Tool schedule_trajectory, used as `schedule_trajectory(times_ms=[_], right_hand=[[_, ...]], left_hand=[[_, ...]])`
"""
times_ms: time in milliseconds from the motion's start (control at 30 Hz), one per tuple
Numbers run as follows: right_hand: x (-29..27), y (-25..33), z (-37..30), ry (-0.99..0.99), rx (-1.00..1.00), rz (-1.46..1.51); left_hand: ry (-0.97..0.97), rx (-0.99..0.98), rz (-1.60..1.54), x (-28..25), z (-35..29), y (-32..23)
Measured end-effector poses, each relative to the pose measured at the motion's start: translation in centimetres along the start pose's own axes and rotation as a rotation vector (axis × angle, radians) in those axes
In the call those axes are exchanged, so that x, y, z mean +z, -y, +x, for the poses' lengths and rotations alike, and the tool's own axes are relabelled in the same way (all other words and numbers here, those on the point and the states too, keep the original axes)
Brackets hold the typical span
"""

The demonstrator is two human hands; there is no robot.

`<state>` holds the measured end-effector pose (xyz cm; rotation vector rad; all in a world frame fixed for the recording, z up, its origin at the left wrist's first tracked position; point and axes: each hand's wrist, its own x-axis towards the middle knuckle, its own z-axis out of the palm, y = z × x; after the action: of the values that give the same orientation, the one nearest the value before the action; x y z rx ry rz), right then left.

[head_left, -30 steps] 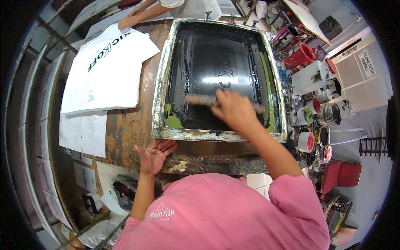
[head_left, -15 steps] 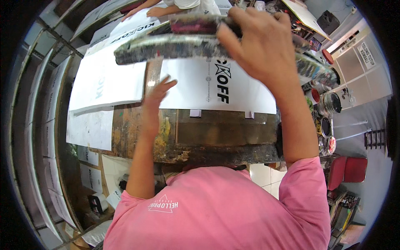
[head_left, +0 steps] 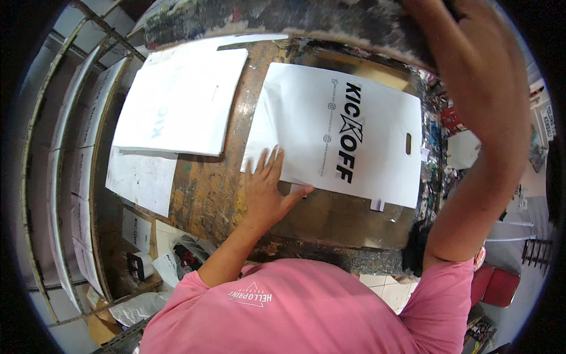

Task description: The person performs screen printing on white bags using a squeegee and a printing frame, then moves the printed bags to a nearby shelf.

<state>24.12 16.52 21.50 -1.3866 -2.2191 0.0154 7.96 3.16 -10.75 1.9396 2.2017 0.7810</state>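
Observation:
A white flat bag [head_left: 300, 127] with black lettering and a slot-shaped handle hole lies on the worktable. My left hand [head_left: 266, 192] is open at the bag's near left corner, fingers spread, fingertips and thumb along its edge. Raised above the far side is a thick, paint-smeared screen printing frame [head_left: 265, 25]. My right hand [head_left: 471, 65] grips its right end, with some fingertips hidden or cut off at the top. Left of the bag rests a stack of white bags [head_left: 188, 94], faintly printed.
The paint-stained wooden worktable [head_left: 206, 189] has small white tabs [head_left: 377, 205] at the bag's near edge. At the left stands a rack [head_left: 85, 165] holding white sheets. A red chair [head_left: 501, 286] is at the lower right.
My right hand has raised the printing frame up and away, uncovering the whole bag. My left hand has come down to the bag's near edge. The view has shifted.

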Motion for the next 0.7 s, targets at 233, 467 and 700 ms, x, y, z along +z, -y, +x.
schedule_trajectory(times_ms=[233,467,700], right_hand=[[1.5,-6.2,2.9,-0.116,-0.254,-0.004],[3.2,-8.0,2.0,-0.259,-0.345,-0.042],[2.3,-5.6,0.2,-0.272,-0.357,-0.233]], left_hand=[[-0.391,-0.174,-0.532,-4.2,6.6,-2.7],[-0.418,-0.547,-0.502,-10.9,3.8,9.3],[-0.355,-0.465,-0.436,-16.8,5.9,28.9]])
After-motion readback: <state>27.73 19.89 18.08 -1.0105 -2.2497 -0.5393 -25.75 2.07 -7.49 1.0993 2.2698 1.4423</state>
